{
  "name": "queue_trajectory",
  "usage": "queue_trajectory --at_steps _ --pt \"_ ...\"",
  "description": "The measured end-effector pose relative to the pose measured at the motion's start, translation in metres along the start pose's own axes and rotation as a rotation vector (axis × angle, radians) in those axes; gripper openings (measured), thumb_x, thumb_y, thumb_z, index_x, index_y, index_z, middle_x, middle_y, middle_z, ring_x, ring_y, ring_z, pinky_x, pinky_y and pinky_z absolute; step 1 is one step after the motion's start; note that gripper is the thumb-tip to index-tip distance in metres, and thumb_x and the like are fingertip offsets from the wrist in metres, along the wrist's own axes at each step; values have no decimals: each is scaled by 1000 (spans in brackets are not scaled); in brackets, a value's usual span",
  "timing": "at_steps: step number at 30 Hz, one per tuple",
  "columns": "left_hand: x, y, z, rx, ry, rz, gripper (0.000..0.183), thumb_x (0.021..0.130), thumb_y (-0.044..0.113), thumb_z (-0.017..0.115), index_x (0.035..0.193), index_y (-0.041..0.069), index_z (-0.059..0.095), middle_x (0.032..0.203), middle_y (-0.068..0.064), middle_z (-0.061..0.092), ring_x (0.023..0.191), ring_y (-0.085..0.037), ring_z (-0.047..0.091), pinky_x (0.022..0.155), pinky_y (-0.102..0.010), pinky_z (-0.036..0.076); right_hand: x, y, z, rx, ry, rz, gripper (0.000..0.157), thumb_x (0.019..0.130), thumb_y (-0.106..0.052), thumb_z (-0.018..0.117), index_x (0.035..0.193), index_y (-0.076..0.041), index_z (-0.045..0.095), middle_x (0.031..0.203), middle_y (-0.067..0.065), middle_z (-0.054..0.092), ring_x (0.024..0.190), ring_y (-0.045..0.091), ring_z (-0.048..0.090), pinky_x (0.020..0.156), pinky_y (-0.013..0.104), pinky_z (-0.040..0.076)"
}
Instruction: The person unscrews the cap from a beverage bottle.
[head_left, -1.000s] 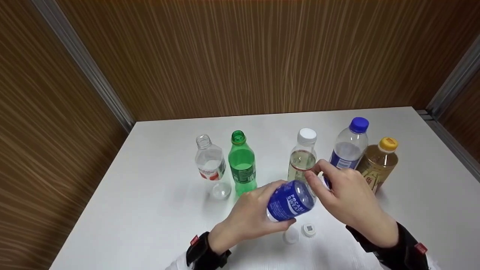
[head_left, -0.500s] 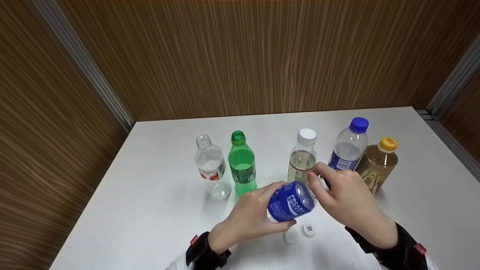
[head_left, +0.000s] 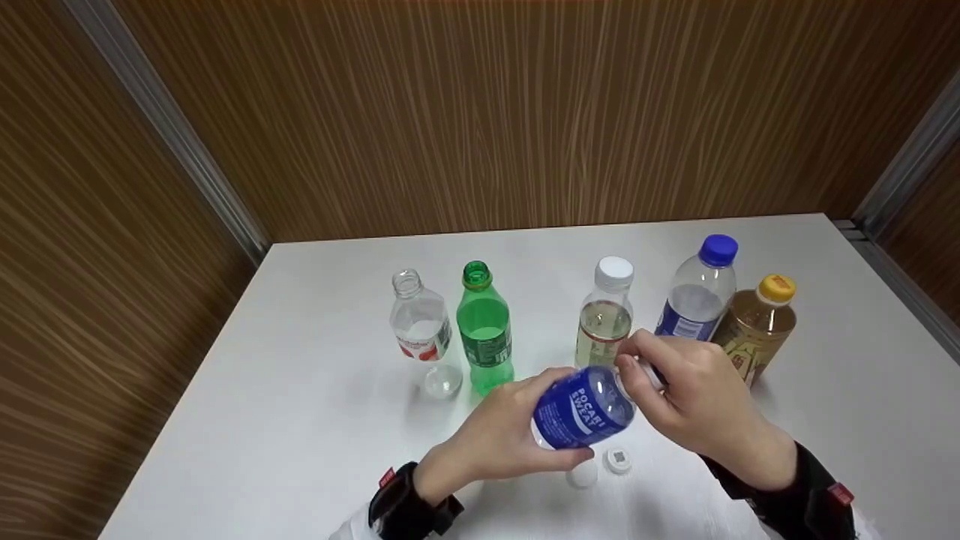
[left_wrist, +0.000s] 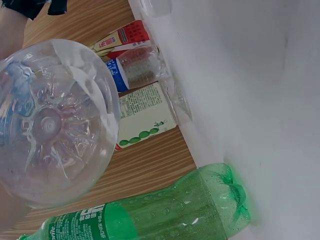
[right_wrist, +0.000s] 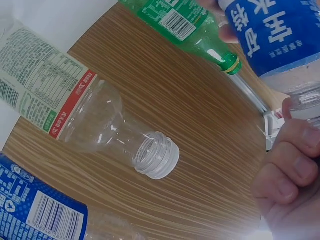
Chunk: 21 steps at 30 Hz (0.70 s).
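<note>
My left hand (head_left: 517, 435) grips a Pocari Sweat bottle (head_left: 581, 409) by its blue label, tilted with the neck to the right. My right hand (head_left: 690, 386) pinches its white cap (head_left: 651, 373) with thumb and curled fingers; most of the cap is hidden. In the left wrist view the bottle's clear base (left_wrist: 50, 125) fills the left side. Up close in the right wrist view, curled fingers (right_wrist: 295, 175) lie at the bottle's neck, below the blue label (right_wrist: 285, 40). Two loose white caps, one with a printed code (head_left: 619, 460), lie on the table beneath.
Uncapped clear (head_left: 422, 322) and green (head_left: 486, 330) bottles stand behind my left hand. Past my right hand are a white-capped bottle (head_left: 604, 322), a blue-capped bottle (head_left: 697, 292) and a yellow-capped brown bottle (head_left: 756, 330). A wood-grain panel (head_left: 525, 112) rises behind the white table (head_left: 300, 420).
The right hand has turned a little at the cap and shifted slightly down, its fingers curling in more. The bottle in the left hand has dipped slightly. The standing bottles have not moved.
</note>
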<state>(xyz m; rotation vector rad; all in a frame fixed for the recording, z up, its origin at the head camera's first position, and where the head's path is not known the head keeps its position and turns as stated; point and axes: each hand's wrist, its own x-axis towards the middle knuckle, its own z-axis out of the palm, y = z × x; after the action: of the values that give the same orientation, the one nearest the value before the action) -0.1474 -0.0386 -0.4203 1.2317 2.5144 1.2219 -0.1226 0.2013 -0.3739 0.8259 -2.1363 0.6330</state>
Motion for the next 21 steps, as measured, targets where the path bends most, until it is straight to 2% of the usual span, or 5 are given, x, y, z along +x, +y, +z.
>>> queue_trajectory --at_steps 5,9,16,21 --pt "0 0 0 -7 -4 4 78 84 40 87 150 19 52 131 -1 75 112 -6 72 97 -17 56 0 1 -1 -7 -15 -20 13 82 -1 67 85 -13 63 61 -10 54 56 -4 42 49 16 36" --pt "-1 0 0 11 9 10 78 84 41 87 150 18 53 128 -1 76 110 -6 73 95 -17 57 0 -1 -3 -22 -44 17 9 85 -5 67 87 -14 64 60 -11 52 57 -5 41 50 16 35" --pt "0 -1 2 39 36 11 78 83 41 87 149 17 54 126 -2 77 108 -7 74 94 -17 57 1 -7 -11 51 -84 221 11 92 -4 60 87 -12 65 60 -14 50 58 -7 42 50 16 35" --pt "1 -3 5 147 101 61 78 82 42 87 147 14 54 125 -2 76 106 -9 75 93 -17 58 3 -11 -12 26 -120 351 14 98 -9 62 85 -14 66 58 -17 43 54 -6 38 48 19 33"
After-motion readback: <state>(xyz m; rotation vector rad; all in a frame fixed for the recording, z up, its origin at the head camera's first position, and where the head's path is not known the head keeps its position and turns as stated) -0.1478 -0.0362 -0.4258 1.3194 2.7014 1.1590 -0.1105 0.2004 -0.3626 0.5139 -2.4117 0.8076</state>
